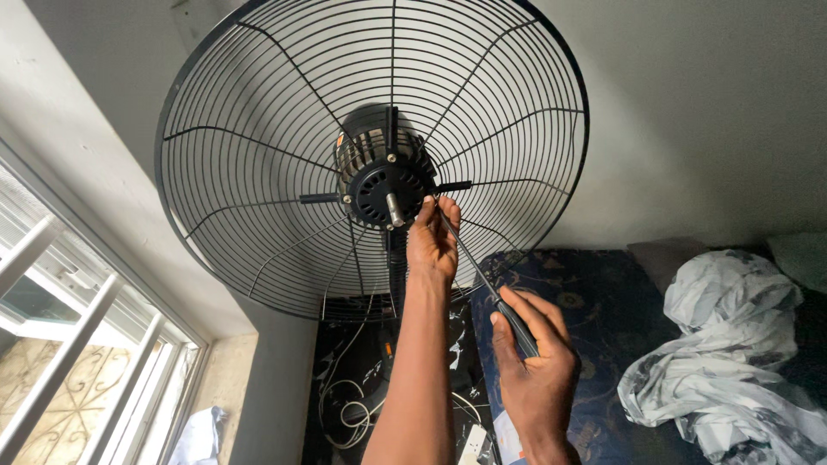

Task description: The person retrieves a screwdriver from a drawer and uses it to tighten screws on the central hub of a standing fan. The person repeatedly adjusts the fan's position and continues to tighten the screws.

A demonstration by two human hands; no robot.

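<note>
A black wire fan guard (258, 129) faces me, with the black motor housing (379, 176) and its bare metal shaft (394, 209) at the centre; no blades are on it. My left hand (432, 241) reaches up and pinches the tip of a long screwdriver (478, 271) at the lower right of the motor face. Lower down, my right hand (534, 362) grips the screwdriver's dark handle. Whatever the tip touches is hidden by my fingers.
A window with white bars (77, 344) is at the left. A dark patterned mattress (603, 301) stands behind the fan, with crumpled white cloth (732, 344) at the right. A black panel with white cables (353, 396) lies below the fan.
</note>
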